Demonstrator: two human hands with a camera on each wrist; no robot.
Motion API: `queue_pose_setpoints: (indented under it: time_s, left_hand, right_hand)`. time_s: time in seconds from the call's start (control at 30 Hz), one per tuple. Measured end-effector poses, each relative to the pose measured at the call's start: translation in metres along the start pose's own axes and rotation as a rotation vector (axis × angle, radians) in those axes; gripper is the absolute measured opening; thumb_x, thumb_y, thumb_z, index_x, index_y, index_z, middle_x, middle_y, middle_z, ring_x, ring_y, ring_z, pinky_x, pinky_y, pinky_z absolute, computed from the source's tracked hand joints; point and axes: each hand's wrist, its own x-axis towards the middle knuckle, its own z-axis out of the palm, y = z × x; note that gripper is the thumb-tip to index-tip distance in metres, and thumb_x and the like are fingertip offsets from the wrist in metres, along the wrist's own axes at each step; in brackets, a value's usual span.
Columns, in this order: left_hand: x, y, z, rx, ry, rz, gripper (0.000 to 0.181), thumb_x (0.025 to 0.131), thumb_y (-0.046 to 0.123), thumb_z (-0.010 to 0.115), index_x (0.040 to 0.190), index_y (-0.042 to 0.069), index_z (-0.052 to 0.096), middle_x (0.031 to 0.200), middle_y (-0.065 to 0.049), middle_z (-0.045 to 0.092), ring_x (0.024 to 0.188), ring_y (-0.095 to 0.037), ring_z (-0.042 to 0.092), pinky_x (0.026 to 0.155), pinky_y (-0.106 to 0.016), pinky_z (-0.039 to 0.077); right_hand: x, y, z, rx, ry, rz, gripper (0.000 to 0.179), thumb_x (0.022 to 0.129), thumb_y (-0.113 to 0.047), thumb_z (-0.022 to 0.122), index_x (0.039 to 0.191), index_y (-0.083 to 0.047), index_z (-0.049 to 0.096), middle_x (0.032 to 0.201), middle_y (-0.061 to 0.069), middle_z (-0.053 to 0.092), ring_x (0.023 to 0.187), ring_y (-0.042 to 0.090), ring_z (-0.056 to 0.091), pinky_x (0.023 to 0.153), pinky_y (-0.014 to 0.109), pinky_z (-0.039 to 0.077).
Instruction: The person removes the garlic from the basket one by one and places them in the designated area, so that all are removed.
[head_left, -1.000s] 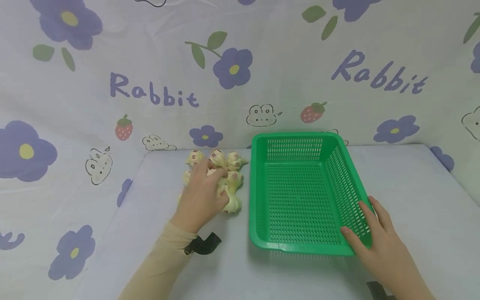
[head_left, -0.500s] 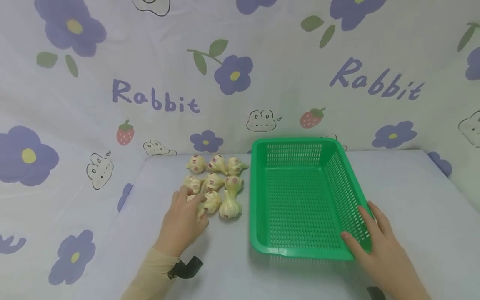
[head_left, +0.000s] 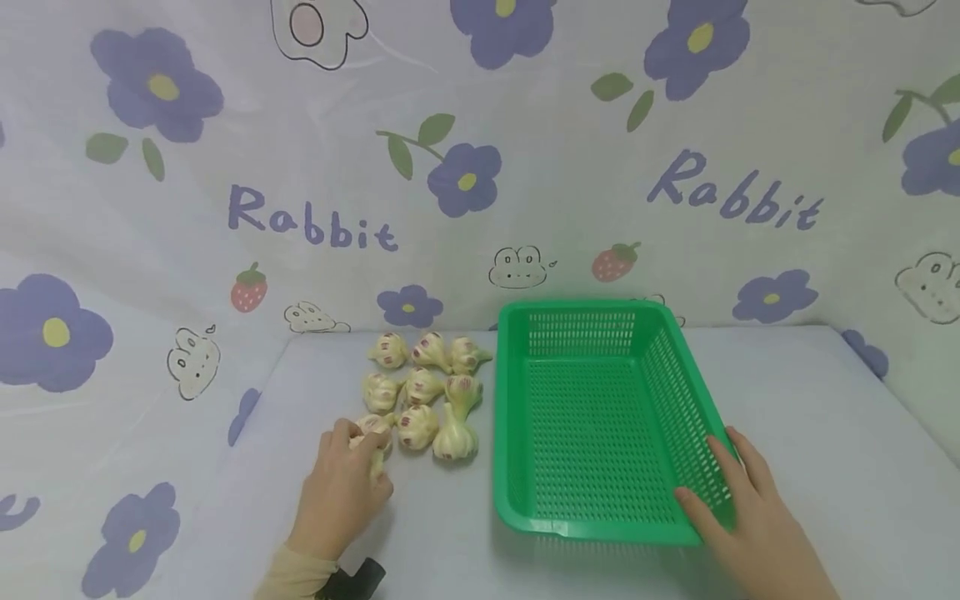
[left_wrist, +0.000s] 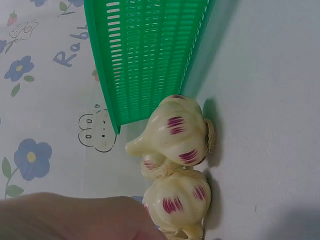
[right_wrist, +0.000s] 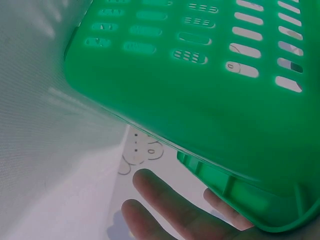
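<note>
Garlic bulbs, pale with purple streaks, lie in rough rows left of the green plastic basket. My left hand curls its fingers and thumb round a bulb at the front left, mostly covered by the hand. Right beside its fingertips lies another bulb. In the left wrist view, the hand covers the lower left, with bulbs beyond it. My right hand rests at the basket's front right corner, its fingers spread over the rim. In the right wrist view, the fingers look straight and apart beneath the rim.
A pale cloth covers the table. Behind it hangs a cloth backdrop printed with purple flowers, rabbits and strawberries. The basket's perforated wall rises close beside the nearest bulbs.
My left hand has moved from the middle of the bulbs to the front left, toward me. My right hand stays at the basket's corner. The head view has tilted slightly up.
</note>
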Motion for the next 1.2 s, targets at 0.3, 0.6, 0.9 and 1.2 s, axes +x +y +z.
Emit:
queue_pose_setpoints:
  time_s: [0.3, 0.6, 0.9, 1.2]
  left_hand:
    - [-0.004, -0.005, 0.005, 0.011, 0.019, 0.012, 0.056, 0.069, 0.003, 0.077, 0.124, 0.013, 0.074, 0.113, -0.015, 0.054, 0.096, -0.033, 0.053, 0.046, -0.034, 0.046]
    - [-0.004, -0.007, 0.010, 0.023, -0.019, -0.008, 0.062, 0.069, 0.002, 0.077, 0.131, 0.012, 0.073, 0.115, -0.015, 0.055, 0.099, -0.032, 0.053, 0.044, -0.028, 0.042]
    - [-0.008, -0.014, 0.020, 0.049, -0.018, 0.005, 0.052, 0.067, 0.002, 0.078, 0.118, 0.011, 0.076, 0.111, -0.015, 0.055, 0.097, -0.031, 0.053, 0.044, -0.032, 0.047]
    - [-0.014, -0.018, 0.028, 0.045, -0.070, -0.013, 0.037, 0.066, 0.004, 0.078, 0.103, 0.009, 0.075, 0.112, -0.014, 0.054, 0.098, -0.031, 0.053, 0.046, -0.033, 0.048]
  right_hand:
    - [0.007, 0.002, 0.002, -0.024, -0.051, 0.056, 0.087, 0.103, -0.053, 0.057, 0.163, 0.000, 0.023, 0.168, 0.027, 0.015, 0.133, 0.060, 0.044, 0.087, 0.076, 0.048]
    - [0.006, 0.005, 0.005, -0.015, 0.009, 0.014, 0.085, 0.102, -0.048, 0.062, 0.163, -0.001, 0.026, 0.169, 0.024, 0.017, 0.133, 0.061, 0.043, 0.090, 0.080, 0.044]
    - [0.006, 0.002, 0.003, -0.028, 0.007, 0.029, 0.085, 0.101, -0.048, 0.063, 0.162, 0.000, 0.027, 0.168, 0.025, 0.019, 0.134, 0.061, 0.043, 0.092, 0.079, 0.043]
    - [0.003, 0.001, 0.003, -0.020, 0.024, 0.020, 0.084, 0.101, -0.046, 0.063, 0.163, -0.003, 0.027, 0.169, 0.022, 0.019, 0.133, 0.060, 0.045, 0.090, 0.079, 0.044]
